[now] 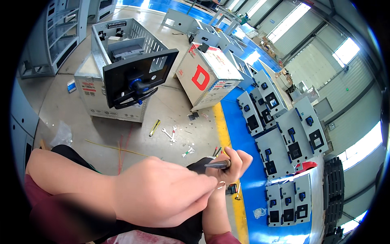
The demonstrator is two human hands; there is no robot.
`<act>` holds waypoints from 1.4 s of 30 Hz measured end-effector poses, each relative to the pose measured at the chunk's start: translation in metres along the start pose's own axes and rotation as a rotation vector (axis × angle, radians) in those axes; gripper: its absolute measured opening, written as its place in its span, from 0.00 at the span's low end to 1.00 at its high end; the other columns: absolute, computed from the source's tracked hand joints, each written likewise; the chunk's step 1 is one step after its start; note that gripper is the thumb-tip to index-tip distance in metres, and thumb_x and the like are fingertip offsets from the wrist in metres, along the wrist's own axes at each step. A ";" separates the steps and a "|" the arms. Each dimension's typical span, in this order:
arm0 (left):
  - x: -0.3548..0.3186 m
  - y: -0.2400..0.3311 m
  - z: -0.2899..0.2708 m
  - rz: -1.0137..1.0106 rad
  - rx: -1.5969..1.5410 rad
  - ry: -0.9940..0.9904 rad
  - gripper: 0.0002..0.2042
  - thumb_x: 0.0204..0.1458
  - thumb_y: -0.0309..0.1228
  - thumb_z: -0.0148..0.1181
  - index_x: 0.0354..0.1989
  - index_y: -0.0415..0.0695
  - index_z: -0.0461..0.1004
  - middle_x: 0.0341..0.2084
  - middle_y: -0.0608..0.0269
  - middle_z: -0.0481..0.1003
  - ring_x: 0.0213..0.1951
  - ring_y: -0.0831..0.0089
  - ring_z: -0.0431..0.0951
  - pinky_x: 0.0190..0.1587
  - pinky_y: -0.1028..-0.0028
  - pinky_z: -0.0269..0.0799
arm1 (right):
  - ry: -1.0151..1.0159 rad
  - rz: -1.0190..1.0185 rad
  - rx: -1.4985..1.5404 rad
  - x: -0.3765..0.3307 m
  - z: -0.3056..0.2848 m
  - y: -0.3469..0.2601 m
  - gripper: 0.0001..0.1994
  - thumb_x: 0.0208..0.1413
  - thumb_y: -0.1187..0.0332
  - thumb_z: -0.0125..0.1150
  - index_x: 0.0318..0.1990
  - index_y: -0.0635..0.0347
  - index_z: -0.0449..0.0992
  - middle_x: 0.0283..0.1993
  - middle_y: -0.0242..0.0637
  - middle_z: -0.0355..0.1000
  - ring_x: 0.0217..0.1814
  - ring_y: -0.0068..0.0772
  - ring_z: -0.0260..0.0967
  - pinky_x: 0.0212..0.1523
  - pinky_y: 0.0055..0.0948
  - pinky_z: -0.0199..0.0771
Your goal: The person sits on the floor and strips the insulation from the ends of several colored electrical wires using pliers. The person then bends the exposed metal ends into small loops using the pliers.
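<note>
My left hand (162, 193) reaches across from the left, large and slightly blurred, its fingers pinched together close to my right wrist. What it pinches, if anything, is hidden; a small ring-like loop (221, 185) shows at its fingertips. My right hand (237, 162) is closed around a dark, pointed, pen-like tool (218, 164), whose tip points left. Both hands are above my lap, in front of dark clothing. On the floor beyond lie wrenches (173, 134) and a yellow utility knife (154, 127).
A grey metal enclosure (152, 36) and a black panel with a blue-and-black handle (140, 77) sit on a crate (93, 95). Another crate (193, 77) stands to its right. Grey doors with handles (274, 150) are laid out on the blue floor; wires (113, 148) lie nearby.
</note>
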State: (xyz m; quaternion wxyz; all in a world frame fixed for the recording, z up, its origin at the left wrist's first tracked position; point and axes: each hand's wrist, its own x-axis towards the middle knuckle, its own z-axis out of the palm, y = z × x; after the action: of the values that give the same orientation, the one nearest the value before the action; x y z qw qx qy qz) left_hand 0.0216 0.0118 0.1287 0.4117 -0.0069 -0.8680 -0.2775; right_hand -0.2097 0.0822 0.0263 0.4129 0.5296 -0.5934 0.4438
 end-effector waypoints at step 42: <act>-0.017 -0.052 0.007 -0.974 -0.505 0.117 0.06 0.62 0.20 0.68 0.43 0.30 0.83 0.35 0.59 0.82 0.38 0.70 0.86 0.42 0.73 0.82 | -1.448 0.446 0.738 0.051 -0.010 0.009 0.20 0.50 0.83 0.52 0.52 0.62 0.76 0.39 0.48 0.74 0.42 0.47 0.75 0.47 0.41 0.76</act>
State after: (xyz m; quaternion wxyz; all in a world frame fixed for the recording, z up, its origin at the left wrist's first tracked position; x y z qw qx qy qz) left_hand 0.0157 -0.0248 0.0883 0.2689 0.3127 -0.6530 -0.6353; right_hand -0.2233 0.0784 0.0771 -0.3666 0.6547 -0.6193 0.2314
